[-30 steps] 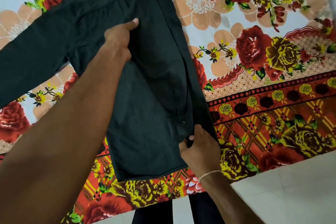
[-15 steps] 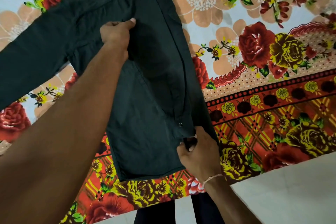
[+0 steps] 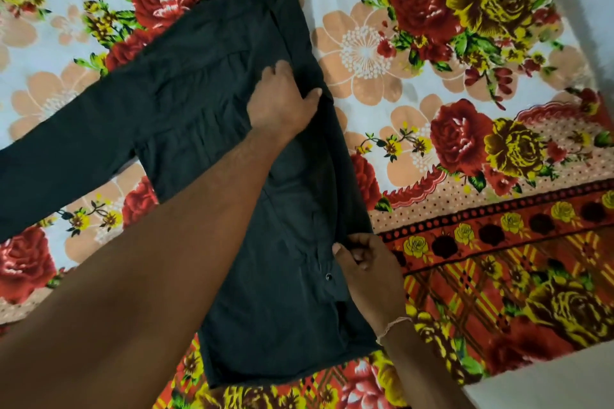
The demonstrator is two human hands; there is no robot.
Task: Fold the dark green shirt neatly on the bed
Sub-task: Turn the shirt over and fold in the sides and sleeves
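Note:
The dark green shirt (image 3: pixel 206 103) lies on the flowered bed sheet (image 3: pixel 432 83), its collar at the far end and one long sleeve stretched out to the left. My left hand (image 3: pixel 282 100) pinches the folded right edge at chest height, thumb on top. Lower down, near a small button, my right hand (image 3: pixel 365 262) grips the same folded edge with curled fingers. My left forearm crosses over the lower left of the shirt and hides part of it.
The bed sheet's red and yellow border (image 3: pixel 498 259) runs along the near side. Its edge drops to a pale floor (image 3: pixel 548 375) at the bottom right.
The view has pulled back, so the collar and more of the sheet show. My left hand has shifted right onto the folded edge, and my right hand has moved up along it.

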